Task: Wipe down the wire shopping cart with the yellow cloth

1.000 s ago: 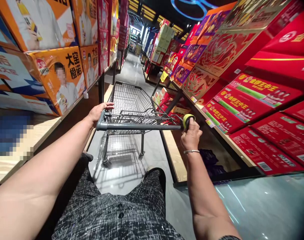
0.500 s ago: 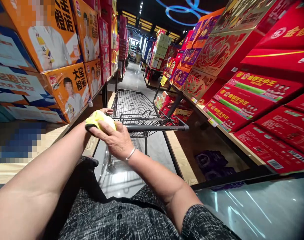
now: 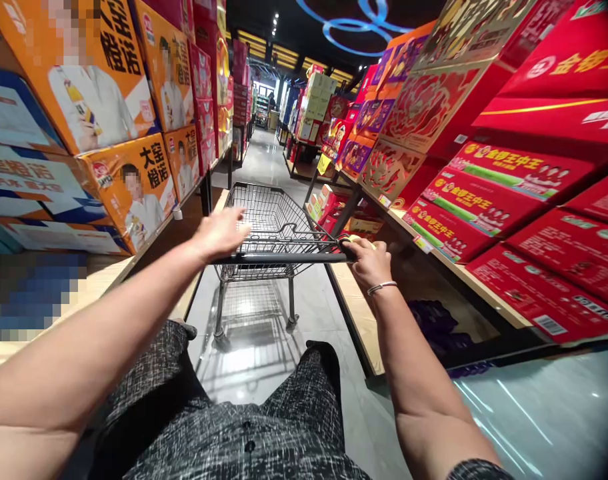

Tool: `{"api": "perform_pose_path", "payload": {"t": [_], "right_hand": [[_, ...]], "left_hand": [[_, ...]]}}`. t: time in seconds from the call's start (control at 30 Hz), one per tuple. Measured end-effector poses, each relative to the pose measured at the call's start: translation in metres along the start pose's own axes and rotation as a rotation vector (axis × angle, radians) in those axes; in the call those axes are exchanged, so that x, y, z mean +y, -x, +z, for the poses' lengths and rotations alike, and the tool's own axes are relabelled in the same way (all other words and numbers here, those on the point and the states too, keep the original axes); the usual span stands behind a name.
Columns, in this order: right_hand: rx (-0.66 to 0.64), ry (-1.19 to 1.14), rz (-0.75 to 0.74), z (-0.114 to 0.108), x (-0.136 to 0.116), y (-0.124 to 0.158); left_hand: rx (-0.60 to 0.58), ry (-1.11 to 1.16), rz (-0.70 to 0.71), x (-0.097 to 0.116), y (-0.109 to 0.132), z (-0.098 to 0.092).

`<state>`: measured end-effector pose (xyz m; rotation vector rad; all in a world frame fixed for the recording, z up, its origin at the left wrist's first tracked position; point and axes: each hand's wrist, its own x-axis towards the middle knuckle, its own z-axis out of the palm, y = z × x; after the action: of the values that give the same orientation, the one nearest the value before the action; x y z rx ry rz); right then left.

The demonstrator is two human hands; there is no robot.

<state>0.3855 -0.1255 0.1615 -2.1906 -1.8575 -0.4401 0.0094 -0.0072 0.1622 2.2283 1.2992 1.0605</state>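
A black wire shopping cart (image 3: 269, 207) stands in front of me, its dark handlebar (image 3: 289, 258) running crosswise. At the bar's right end my right hand (image 3: 373, 261), with a bracelet at the wrist, is closed around the bar. A bit of yellow cloth (image 3: 355, 239) peeks out from under its fingers; most of the cloth is hidden by the hand. My left hand (image 3: 221, 233) hovers at the bar's left end, slightly blurred, fingers stretched forward and holding nothing. Whether its palm touches the bar I cannot tell.
Stacked orange drink boxes (image 3: 129, 190) line the left shelf. Red gift boxes (image 3: 499, 167) fill the right shelf, which has a wooden edge (image 3: 357, 313). The cart sits between these shelves, and the shiny aisle floor (image 3: 267, 153) stretches ahead.
My right hand has moved with the yellow cloth from the bar's left end to its right end. My left hand has come up over the left end, fingers forward.
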Motion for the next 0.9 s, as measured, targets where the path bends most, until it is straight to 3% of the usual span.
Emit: {"api": "perform_pose_path", "payload": {"t": [0.1, 0.17, 0.27, 0.43, 0.6, 0.73, 0.9], "right_hand": [[-0.079, 0.050, -0.052, -0.006, -0.018, -0.004], [-0.136, 0.056, -0.093, -0.012, -0.026, -0.006], [-0.154, 0.059, -0.141, -0.017, -0.034, -0.004], [-0.054, 0.041, -0.200, -0.018, -0.064, 0.010], [0.025, -0.024, -0.246, -0.019, -0.110, 0.020], [0.035, -0.075, -0.259, -0.025, -0.146, 0.027], [0.069, -0.171, -0.319, -0.032, -0.176, 0.046]], "left_hand": [[-0.181, -0.247, 0.097, 0.046, 0.030, 0.037], [-0.175, -0.391, 0.174, 0.058, 0.045, 0.051], [-0.127, -0.467, 0.234, 0.050, 0.050, 0.050], [-0.092, -0.435, 0.249, 0.011, 0.037, 0.023], [0.113, -0.427, 0.184, -0.017, 0.031, 0.009], [0.244, -0.431, 0.027, -0.006, 0.032, 0.017], [0.119, -0.369, 0.084, 0.033, 0.040, 0.039]]}}
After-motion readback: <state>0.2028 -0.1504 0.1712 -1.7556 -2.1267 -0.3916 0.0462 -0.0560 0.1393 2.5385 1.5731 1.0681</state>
